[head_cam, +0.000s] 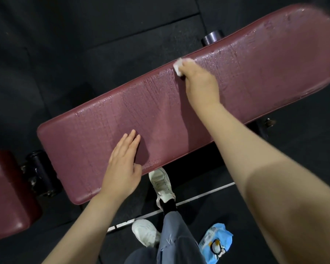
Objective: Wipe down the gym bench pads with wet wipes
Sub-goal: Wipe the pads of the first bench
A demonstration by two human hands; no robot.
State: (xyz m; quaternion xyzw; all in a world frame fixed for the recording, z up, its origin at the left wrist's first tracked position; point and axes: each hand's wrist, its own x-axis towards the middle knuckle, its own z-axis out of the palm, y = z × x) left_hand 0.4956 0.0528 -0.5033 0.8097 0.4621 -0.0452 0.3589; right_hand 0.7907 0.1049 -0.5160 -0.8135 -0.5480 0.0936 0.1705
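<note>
Dark rubber gym floor (122, 44). R hand (200, 83) curled round wet wipe (178, 66), at far edge of long maroon pad (255, 63), mid-stroke. L hand (122, 168) flat, fingers straight, bracing near edge. Wipes pack (216, 242) on floor w/in reach.

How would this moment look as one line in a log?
step: wiping | right hand: grips wipe at pad's far edge | left hand: flat on pad | pack: floor

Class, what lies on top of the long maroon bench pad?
Left hand flat; right hand gripping a white wet wipe; wet streaks. Most of the wipe is hidden.
</note>
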